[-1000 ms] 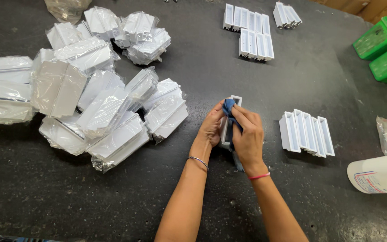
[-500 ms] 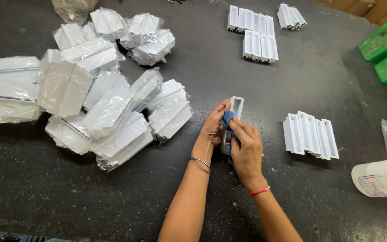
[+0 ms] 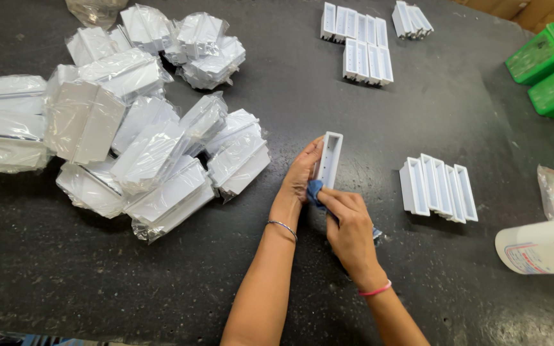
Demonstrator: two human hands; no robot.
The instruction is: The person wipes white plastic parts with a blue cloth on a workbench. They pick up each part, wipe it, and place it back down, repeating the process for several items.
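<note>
My left hand (image 3: 300, 174) grips a long white plastic channel piece (image 3: 329, 158), held upright on the dark table (image 3: 277, 96) with its open side facing right. My right hand (image 3: 349, 225) pinches a blue cloth (image 3: 315, 191) and presses it against the lower end of that piece. A silver bangle sits on my left wrist and a pink band on my right wrist.
A heap of plastic-wrapped white pieces (image 3: 142, 141) fills the left side. Unwrapped white pieces stand in rows at right (image 3: 438, 187) and at the far edge (image 3: 360, 43). Green bins (image 3: 549, 70) sit at far right. A white bottle (image 3: 540, 247) lies near the right edge.
My right hand with the blue cloth has slid down the white piece from its top to its lower end. My left hand has kept its grip.
</note>
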